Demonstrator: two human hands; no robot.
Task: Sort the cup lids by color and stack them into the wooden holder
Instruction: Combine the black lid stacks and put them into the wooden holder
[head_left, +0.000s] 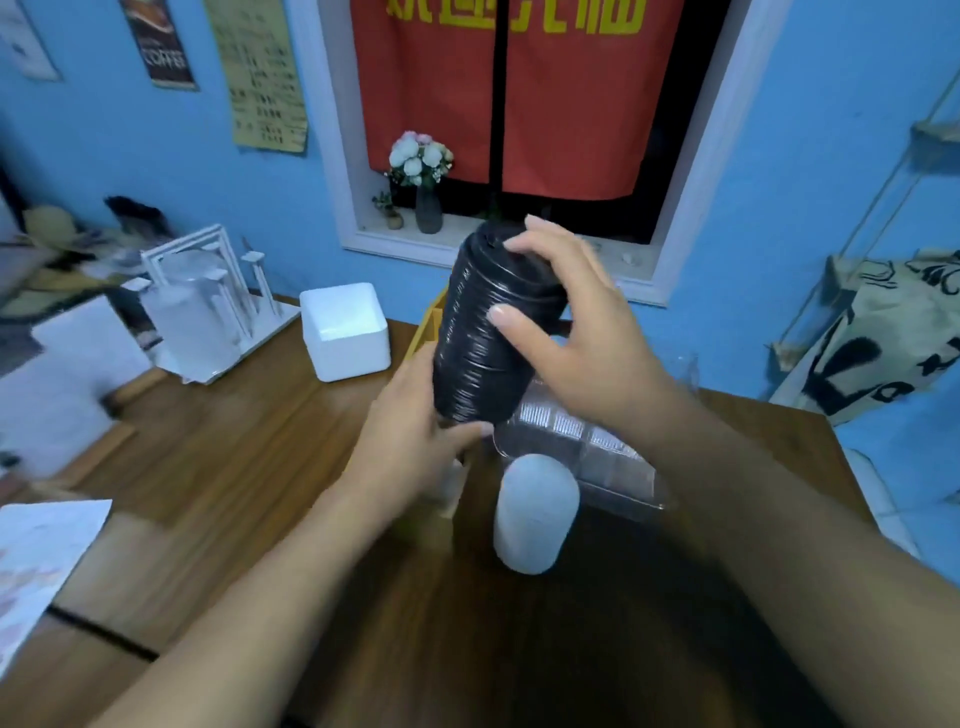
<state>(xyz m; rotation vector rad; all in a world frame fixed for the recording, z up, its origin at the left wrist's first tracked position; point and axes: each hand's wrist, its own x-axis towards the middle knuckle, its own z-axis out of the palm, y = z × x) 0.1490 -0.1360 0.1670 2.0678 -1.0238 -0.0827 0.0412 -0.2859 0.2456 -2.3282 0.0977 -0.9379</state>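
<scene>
The raised lid stack (488, 332) is black, the near lid stack (535, 512) white. The table (234, 452) shows brown woodgrain. The far wall (156, 171) is blue, the curtain (571, 104) red with yellow characters.

black lid stack (493, 332): is looking like glossy, ribbed plastic, catching glints
white lid stack (535, 512): at 6 o'clock of it, is looking matt and smooth
bench (234, 467): is showing brown wood grain, faintly shiny
curtain (566, 93): at 12 o'clock, is looking like red cloth

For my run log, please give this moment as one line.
left hand: grips bottom of black lid stack | right hand: holds its top | white lid stack: lying on table
</scene>
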